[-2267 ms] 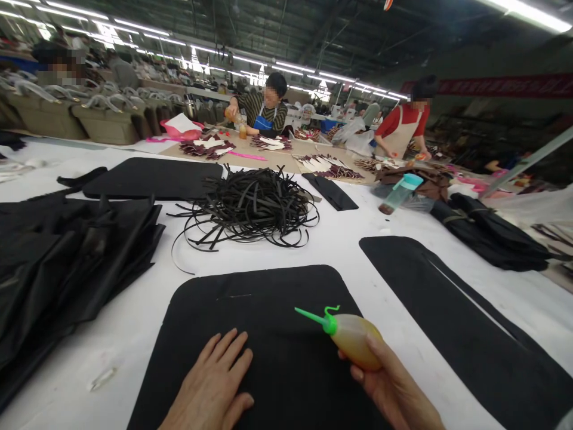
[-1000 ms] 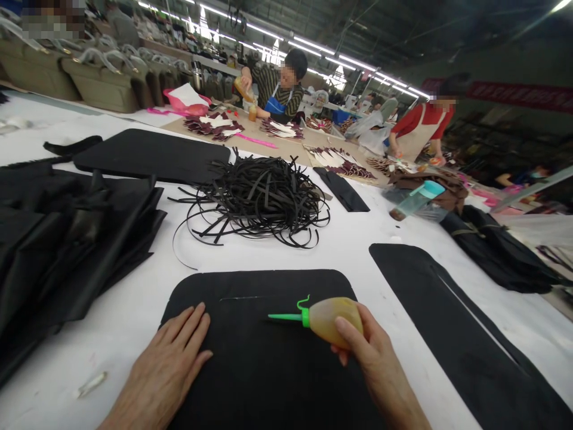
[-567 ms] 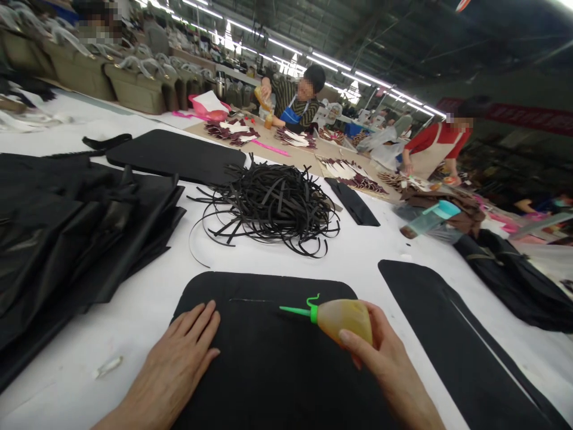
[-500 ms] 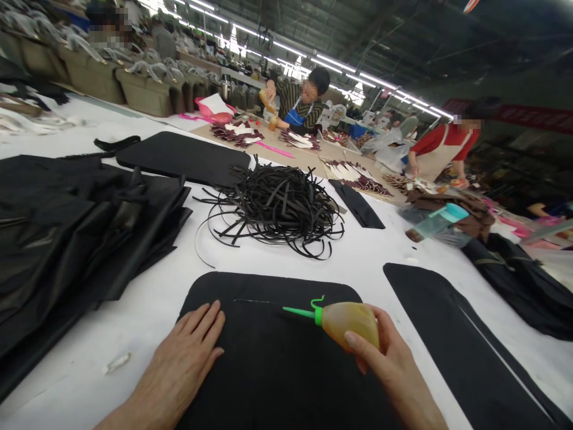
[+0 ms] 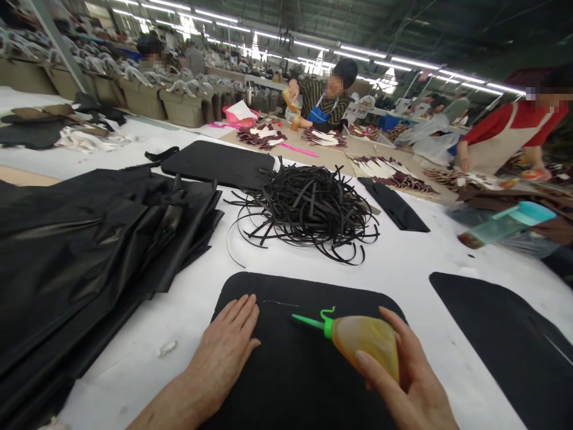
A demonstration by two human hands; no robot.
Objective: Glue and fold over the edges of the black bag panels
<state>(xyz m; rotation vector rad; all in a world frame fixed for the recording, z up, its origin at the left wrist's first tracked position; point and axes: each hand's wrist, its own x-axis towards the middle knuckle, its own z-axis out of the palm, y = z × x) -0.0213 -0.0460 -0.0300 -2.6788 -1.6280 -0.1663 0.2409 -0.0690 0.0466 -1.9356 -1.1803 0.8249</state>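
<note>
Well, the right hand (image 5: 415, 377) grips a bottle (image 5: 364, 339), left hand (image 5: 228, 347) flat on black panel (image 5: 293, 370).

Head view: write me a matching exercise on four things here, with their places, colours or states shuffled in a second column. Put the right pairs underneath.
Things:
1. green-tipped bottle
2. left hand
3. strips
4. basin

Place, colour or state:
A. pink
B. resting on the black panel
C. black, in a tangled heap
D. held in the right hand

Pairs: 1-D, 2-B, 3-C, 4-A
</note>
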